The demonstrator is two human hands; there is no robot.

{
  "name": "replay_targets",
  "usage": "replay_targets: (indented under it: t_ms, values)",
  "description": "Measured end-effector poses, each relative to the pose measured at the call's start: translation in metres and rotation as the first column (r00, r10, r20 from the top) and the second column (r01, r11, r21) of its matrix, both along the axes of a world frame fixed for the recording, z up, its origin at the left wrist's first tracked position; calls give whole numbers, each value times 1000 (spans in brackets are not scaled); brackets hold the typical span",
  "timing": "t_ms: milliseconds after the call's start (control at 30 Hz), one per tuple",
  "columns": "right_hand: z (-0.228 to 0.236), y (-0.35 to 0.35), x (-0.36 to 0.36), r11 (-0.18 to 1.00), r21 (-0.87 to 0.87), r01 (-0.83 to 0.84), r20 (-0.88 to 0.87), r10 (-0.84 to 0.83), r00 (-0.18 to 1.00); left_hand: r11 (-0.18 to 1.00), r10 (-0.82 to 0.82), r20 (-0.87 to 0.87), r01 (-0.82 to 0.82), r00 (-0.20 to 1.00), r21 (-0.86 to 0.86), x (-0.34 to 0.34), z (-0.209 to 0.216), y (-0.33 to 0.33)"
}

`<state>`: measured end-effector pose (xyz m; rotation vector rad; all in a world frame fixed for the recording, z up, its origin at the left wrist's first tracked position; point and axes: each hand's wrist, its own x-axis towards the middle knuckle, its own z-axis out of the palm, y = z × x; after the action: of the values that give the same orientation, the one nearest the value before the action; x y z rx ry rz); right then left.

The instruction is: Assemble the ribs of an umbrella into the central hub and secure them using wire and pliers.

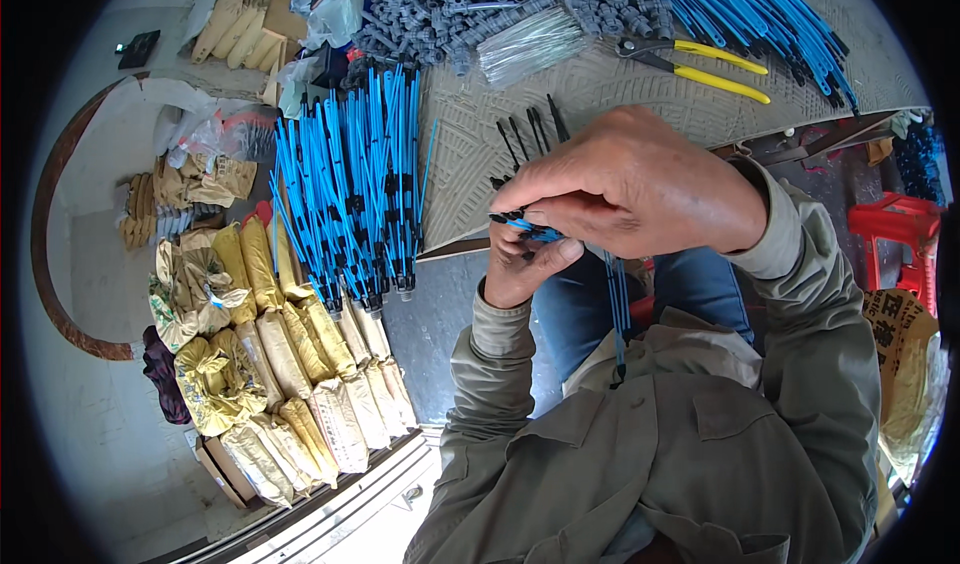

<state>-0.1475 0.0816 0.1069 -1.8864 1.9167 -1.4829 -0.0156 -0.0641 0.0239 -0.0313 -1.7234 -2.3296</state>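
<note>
In front of my lap I hold a small bundle of thin blue rods with black fittings. Its black tips fan out beyond my fingers, and the other ends hang down toward my jacket. My left hand is closed around the bundle from below. Over it, my right hand is bent, its thumb and fingers pinched at the rods. The fingertips partly hide what they grip. On the table to the left lies a large pile of similar blue rods with black parts.
Pliers with yellow handles, a bunch of thin clear or silvery strips and a heap of grey plastic fittings lie on the table. More blue rods are at the far right. Yellow packages stack at left; a red stool stands right.
</note>
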Motion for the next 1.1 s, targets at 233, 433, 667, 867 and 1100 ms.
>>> replay_targets:
  t_ms: [233,433,667,867,1100]
  values:
    - [14,-1,-10,988,110,-104,-56,111,992,998,-58,72,58,996,1,2,-1,-8]
    - [6,-4,3,997,78,29,-150,-17,989,996,-72,-28,70,997,-60,-2,1,-6]
    - [12,-4,12,982,65,176,-352,-142,925,999,-33,-134,27,990,-45,-5,9,2]
    - [10,-5,14,990,13,143,-272,-134,953,990,-85,-111,72,990,-124,-6,3,-3]
    - [6,-9,8,985,-135,109,-86,-122,989,980,17,-56,-28,998,-197,-11,8,6]
